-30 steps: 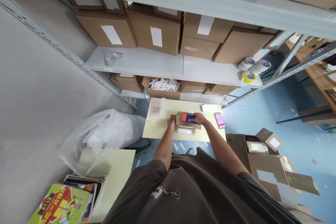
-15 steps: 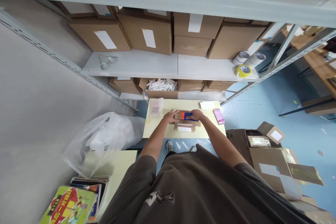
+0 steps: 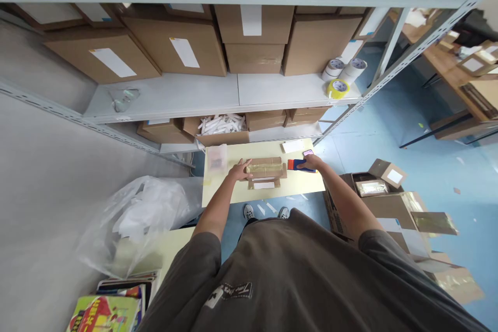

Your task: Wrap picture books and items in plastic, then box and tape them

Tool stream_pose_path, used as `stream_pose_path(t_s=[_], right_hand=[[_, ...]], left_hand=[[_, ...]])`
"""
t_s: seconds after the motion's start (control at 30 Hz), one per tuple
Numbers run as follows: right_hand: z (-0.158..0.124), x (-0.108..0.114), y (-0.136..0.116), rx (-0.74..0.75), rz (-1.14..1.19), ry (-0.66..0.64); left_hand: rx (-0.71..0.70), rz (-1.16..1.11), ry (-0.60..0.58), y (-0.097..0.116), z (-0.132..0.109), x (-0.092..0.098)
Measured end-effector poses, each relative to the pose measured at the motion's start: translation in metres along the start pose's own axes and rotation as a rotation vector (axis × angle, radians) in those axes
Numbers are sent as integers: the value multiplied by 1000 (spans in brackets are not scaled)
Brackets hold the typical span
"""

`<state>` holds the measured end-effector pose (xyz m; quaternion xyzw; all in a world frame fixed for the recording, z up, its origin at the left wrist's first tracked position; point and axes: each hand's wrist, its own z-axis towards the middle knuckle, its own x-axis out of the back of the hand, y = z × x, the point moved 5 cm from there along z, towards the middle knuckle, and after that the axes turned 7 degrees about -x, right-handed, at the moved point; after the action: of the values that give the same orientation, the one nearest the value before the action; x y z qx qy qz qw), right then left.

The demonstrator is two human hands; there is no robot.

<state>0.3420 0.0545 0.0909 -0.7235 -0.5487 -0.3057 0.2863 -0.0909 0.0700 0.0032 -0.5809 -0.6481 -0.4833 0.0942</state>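
Observation:
A small cardboard box (image 3: pixel 266 168) lies on the pale yellow table (image 3: pixel 233 194), with shiny tape along its top. My left hand (image 3: pixel 239 170) grips the box's left end, fingers on the far side and thumb on the near side. To the right of the box, my right hand (image 3: pixel 312 162) is closed around a blue and orange tape dispenser (image 3: pixel 299 164), held apart from the box. A flap with a white label (image 3: pixel 264 185) shows at the box's near side. Beside my right hand, a phone (image 3: pixel 308 153) is partly covered.
A white block-shaped item (image 3: pixel 292 146) and a clear plastic bag (image 3: pixel 217 157) lie on the table. Behind it stands a shelf (image 3: pixel 187 92) with cartons and tape rolls (image 3: pixel 337 88). Open cartons (image 3: pixel 383 187) stand on the floor at right; a big plastic sack (image 3: pixel 143 212) is at left.
My right hand has moved right with the tape dispenser, off the box top and towards the phone. Tape now shows along the box. My left hand stays at its left end; the view has shifted.

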Motion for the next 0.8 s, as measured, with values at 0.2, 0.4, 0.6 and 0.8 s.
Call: stream_pose_path(t_s=[0.2,0.4,0.6,0.8], right_hand=[[5,10,21,-34,-43,-18],[8,-15,-36,-135,-57,38],[4,-74,-84,-197,57,83],[-10,-131,-25,-443,282,153]], left_hand=[[16,9,-9,2,1,-3],[-59,-84,20,2,5,-6],[-126,-158,21,3,4,-7],[-60,-245,31,5,1,-8]])
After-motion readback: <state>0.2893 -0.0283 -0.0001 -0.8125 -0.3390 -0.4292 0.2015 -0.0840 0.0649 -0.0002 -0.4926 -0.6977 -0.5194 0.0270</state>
